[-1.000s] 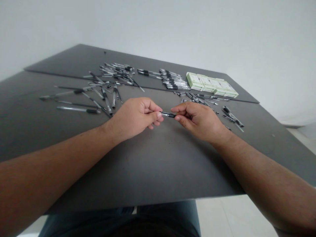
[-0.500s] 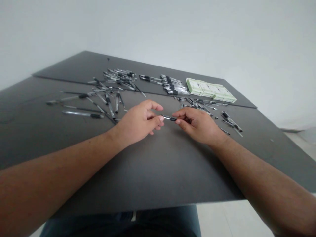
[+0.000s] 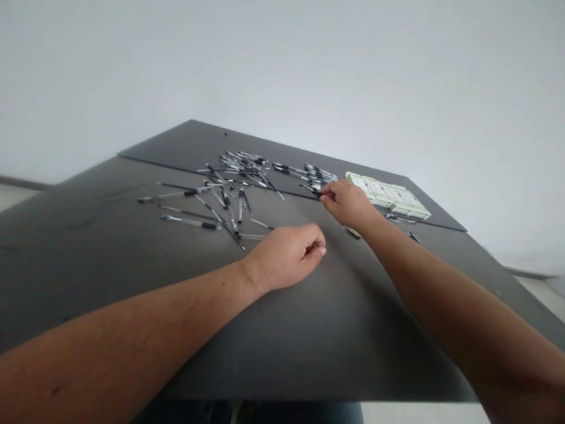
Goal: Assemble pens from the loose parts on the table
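My right hand (image 3: pixel 348 201) reaches forward over the table with a black-and-clear pen (image 3: pixel 312 191) gripped between thumb and fingers. The pen's tip end points left, close in front of the row of pens (image 3: pixel 318 174). Nearer to me, my left hand (image 3: pixel 289 254) is low over the table, closed, with fingers curled and thumb against them. What lies inside its fingers, if anything, is hidden. Left of it, loose pens and pen parts (image 3: pixel 227 206) are scattered.
A heap of pens (image 3: pixel 242 162) lies at the back, with two pens (image 3: pixel 290 171) between it and the row. Pale green boxes (image 3: pixel 391 195) stand at the right back, partly behind my right hand. Small pen parts (image 3: pixel 399 218) lie before them on the dark table (image 3: pixel 265 341).
My right hand has carried the pen forward toward the pen row. My left hand has come off the pen and curled closed. The camera view has shifted left and up.
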Demonstrator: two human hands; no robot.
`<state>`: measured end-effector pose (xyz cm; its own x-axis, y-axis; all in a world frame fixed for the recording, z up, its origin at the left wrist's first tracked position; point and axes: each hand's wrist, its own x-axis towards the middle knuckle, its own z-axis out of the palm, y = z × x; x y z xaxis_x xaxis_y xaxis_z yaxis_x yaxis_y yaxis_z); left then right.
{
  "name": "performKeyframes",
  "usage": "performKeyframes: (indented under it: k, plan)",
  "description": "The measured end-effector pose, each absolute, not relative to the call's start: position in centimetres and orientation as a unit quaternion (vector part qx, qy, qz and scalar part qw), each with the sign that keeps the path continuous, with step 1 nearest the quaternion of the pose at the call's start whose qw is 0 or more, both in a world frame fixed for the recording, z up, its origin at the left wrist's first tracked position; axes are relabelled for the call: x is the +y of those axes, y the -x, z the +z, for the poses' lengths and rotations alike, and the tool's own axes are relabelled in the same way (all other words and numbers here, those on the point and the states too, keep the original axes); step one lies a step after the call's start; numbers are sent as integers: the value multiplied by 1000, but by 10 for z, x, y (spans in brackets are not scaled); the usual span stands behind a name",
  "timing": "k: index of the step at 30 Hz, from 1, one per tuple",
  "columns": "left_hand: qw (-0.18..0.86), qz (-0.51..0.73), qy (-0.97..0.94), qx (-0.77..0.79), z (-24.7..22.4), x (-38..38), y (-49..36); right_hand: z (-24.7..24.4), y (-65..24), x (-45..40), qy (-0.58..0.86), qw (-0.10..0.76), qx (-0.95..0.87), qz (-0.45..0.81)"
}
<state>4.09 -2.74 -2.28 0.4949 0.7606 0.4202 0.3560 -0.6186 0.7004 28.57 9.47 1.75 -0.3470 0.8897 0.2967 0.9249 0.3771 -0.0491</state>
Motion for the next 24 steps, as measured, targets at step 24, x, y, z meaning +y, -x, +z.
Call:
performKeyframes:
  k: [24]
  plan:
    - [222, 269, -869, 351, -13, -22, -43, 9, -194, 226, 634, 72, -764, -96]
